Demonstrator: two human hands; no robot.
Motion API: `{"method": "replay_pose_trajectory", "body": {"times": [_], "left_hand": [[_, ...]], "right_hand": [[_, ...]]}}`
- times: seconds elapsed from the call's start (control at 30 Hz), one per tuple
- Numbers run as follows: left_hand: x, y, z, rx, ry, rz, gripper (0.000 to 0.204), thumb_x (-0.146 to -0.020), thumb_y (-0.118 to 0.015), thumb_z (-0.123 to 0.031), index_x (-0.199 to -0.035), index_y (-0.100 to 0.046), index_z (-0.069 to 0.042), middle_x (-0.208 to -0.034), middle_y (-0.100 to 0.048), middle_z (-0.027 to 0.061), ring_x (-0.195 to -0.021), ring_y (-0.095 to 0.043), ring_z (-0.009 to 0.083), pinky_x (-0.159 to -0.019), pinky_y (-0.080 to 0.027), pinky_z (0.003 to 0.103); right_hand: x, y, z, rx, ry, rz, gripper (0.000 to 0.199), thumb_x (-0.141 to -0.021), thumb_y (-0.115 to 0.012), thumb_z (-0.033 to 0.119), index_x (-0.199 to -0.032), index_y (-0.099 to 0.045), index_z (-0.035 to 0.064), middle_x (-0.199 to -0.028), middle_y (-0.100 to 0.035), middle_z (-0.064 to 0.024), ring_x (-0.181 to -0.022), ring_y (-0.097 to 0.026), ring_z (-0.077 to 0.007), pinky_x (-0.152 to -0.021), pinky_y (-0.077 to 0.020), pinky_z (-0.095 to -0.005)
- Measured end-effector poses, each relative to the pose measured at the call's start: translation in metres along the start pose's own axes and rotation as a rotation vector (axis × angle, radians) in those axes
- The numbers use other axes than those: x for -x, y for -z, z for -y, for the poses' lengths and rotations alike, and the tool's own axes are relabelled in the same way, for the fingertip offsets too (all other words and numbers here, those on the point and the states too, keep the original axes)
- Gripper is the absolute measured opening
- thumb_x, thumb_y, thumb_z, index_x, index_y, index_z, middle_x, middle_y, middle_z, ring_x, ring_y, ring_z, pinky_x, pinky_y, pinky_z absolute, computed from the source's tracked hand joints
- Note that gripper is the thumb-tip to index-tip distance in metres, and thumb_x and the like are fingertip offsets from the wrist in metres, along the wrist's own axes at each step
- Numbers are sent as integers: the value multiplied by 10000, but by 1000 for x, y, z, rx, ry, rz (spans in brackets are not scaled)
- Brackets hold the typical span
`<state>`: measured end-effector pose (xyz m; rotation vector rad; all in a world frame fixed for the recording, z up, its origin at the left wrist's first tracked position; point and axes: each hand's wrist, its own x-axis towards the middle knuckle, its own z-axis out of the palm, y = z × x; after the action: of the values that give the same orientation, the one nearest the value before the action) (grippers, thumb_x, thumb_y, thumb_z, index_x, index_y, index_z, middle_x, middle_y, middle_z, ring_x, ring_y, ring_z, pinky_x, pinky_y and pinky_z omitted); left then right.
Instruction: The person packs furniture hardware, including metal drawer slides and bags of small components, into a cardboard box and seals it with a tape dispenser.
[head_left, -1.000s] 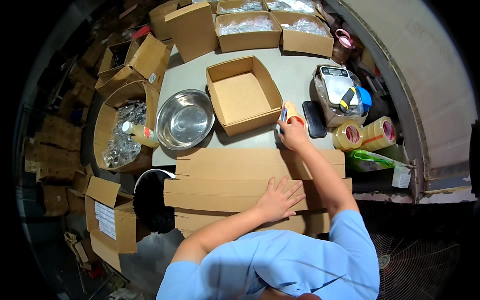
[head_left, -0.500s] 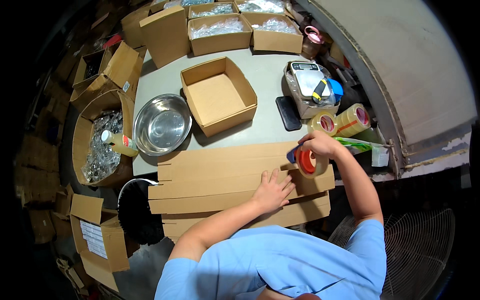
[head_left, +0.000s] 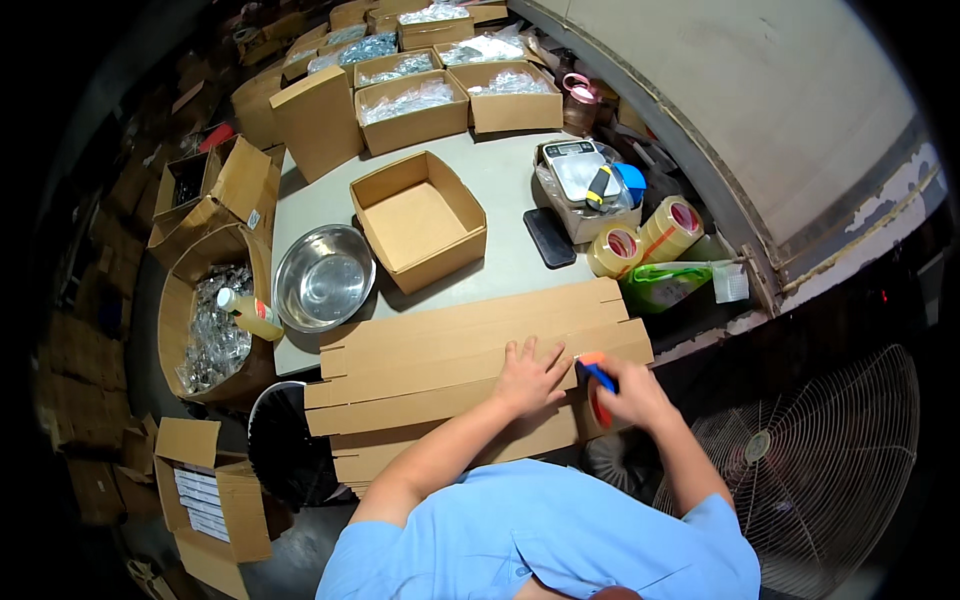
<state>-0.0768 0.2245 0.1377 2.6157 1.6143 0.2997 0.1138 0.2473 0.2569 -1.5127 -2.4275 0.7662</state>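
Observation:
A flattened cardboard box (head_left: 425, 350) with slotted ends lies along the table's near edge. On its near panel my left hand (head_left: 533, 378) rests flat with the fingers spread. Just to the right, my right hand (head_left: 638, 395) is closed around a blue and orange-red tape dispenser (head_left: 598, 373). The dispenser's front is against or close above the cardboard, near my left fingertips; exact contact cannot be made out. My hand partly hides its tape roll. Another cardboard piece (head_left: 375, 458) shows under the near side, partly covered by my left forearm.
Beyond the cardboard are a steel bowl (head_left: 325, 280), an open carton (head_left: 425, 215) and a black phone (head_left: 550, 238). Tape rolls (head_left: 672, 228) and a scale (head_left: 585, 172) stand on the right. Several cartons of plastic-wrapped items (head_left: 412, 108) line the back. A fan guard (head_left: 800, 460) is at lower right.
My right hand has brought the tape dispenser down and toward me, turning it so its front lies by my left hand. The left hand stays flat on the cardboard. The view has shifted.

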Motion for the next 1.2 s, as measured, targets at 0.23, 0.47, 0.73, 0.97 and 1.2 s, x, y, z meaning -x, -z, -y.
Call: {"method": "replay_pose_trajectory", "body": {"times": [0.23,0.47,0.73,0.97,1.2], "left_hand": [[-1,2,-5,-42,-9,22,611,-829,-516,-551,-1349,-422,-243,-1429,-361,28,-1250,-353,390,-946,-292,606],[-16,12,-15,-52,32,108,672,-829,-515,-542,-1402,-334,-241,-1487,-250,39,-1297,-292,386,-940,-275,654],[-71,-9,-49,-59,100,213,860,-793,-548,-572,-1412,-277,-41,-1504,-175,175,-1373,-177,368,-1050,-165,620],[-15,-12,-18,20,209,122,891,-748,-594,-606,-1434,-271,-138,-1504,-176,157,-1374,-167,382,-1088,-137,563],[166,32,111,-18,173,113,735,-797,-528,-600,-1418,-324,-263,-1505,-217,79,-1343,-207,420,-1052,-178,607]], "right_hand": [[74,-12,-9,-115,-54,-50,447,-697,-583,179,-1083,-598,-45,-1146,-573,-251,-1046,-569,-377,-929,-450,-393],[54,-37,-58,-480,-336,10,423,-717,-566,169,-1105,-624,11,-1004,-656,-199,-882,-650,-279,-793,-497,-325],[100,-36,-67,-685,-575,39,422,-715,-608,189,-1072,-639,-33,-889,-685,-143,-795,-652,-190,-738,-503,-298],[101,-50,11,-332,-334,-37,445,-735,-603,277,-1112,-621,42,-1027,-642,-191,-951,-621,-337,-839,-482,-355],[31,-93,107,-175,-17,451,400,-737,-591,294,-1060,-660,70,-996,-650,-197,-948,-618,-332,-841,-479,-366]]}}
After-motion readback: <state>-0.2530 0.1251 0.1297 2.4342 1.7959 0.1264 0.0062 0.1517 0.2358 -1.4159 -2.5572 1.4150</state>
